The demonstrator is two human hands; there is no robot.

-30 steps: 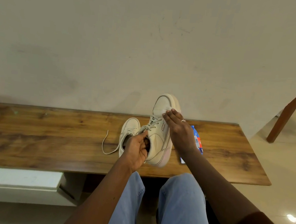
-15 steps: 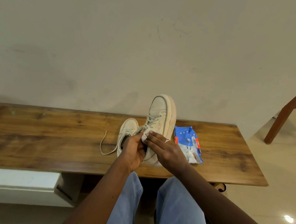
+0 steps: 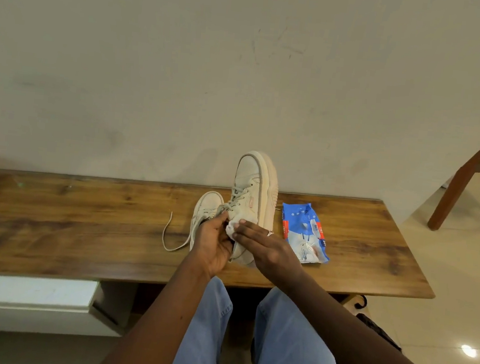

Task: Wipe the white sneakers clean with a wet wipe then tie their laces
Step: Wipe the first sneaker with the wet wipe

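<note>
Toe-up over the wooden bench: raised sneaker, heel end low. I log the left hand curled round its collar, grasping it. The right hand lies flat, fingers straight, pressing the wet wipe against the shoe's side by the laces. The second sneaker rests just left, its loose lace trailing. The wipes pack lies just right.

One wide-angle camera, worn on the person's head, looks forward and down over the knees at the wooden bench, square to its near edge and facing the wall behind its far edge. It sits near: the left hand and right hand meet mid-frame, and the bench's left end runs off-frame.
</note>
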